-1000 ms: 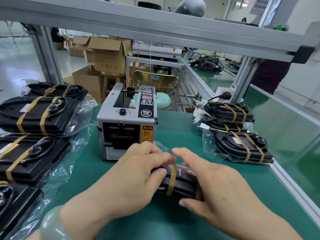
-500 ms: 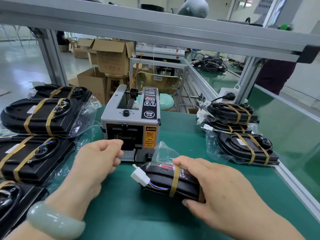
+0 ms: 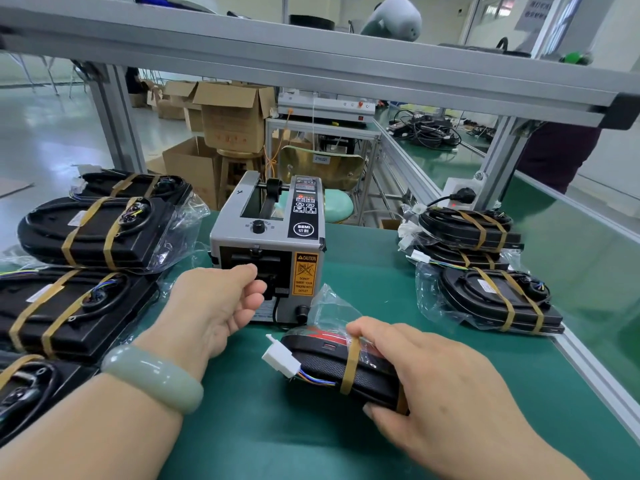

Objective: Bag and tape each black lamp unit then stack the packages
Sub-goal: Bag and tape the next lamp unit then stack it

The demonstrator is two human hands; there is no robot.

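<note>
Right hand (image 3: 440, 382) clamps the bagged lamp unit (image 3: 325, 368) on edge, lower centre of frame. Left hand (image 3: 214, 306) curls at the tape dispenser (image 3: 266, 244) outlet, mid-frame; can't tell if it's pinching anything. Pull strip straight out, keep pkg steady, smooth bag (image 3: 332, 306) before sticking.

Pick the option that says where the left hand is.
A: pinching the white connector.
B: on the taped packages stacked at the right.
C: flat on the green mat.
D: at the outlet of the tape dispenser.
D: the left hand is at the front outlet of the tape dispenser with fingers curled, while the right hand grips the bagged lamp unit.
</note>
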